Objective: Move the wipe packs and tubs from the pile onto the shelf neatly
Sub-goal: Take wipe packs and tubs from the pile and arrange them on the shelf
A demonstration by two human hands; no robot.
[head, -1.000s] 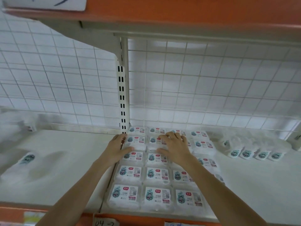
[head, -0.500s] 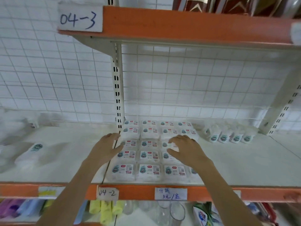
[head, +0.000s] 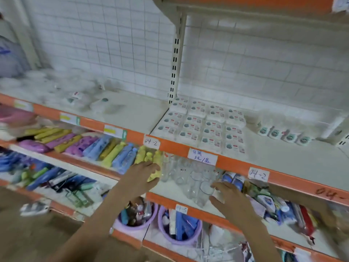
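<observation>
White wipe packs (head: 203,125): 19 | left hand (head: 140,177), right hand (head: 229,198): empty, fingers spread

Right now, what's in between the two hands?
In the head view, clear drinking glasses stand on the lower shelf between the left hand and the right hand. Both hands are empty, below the shelf with the wipe packs.

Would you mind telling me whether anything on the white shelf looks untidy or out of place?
The wipe packs lie in a tidy grid. To their left, a blurred pile of packs lies jumbled at mixed angles, not in rows.
</observation>
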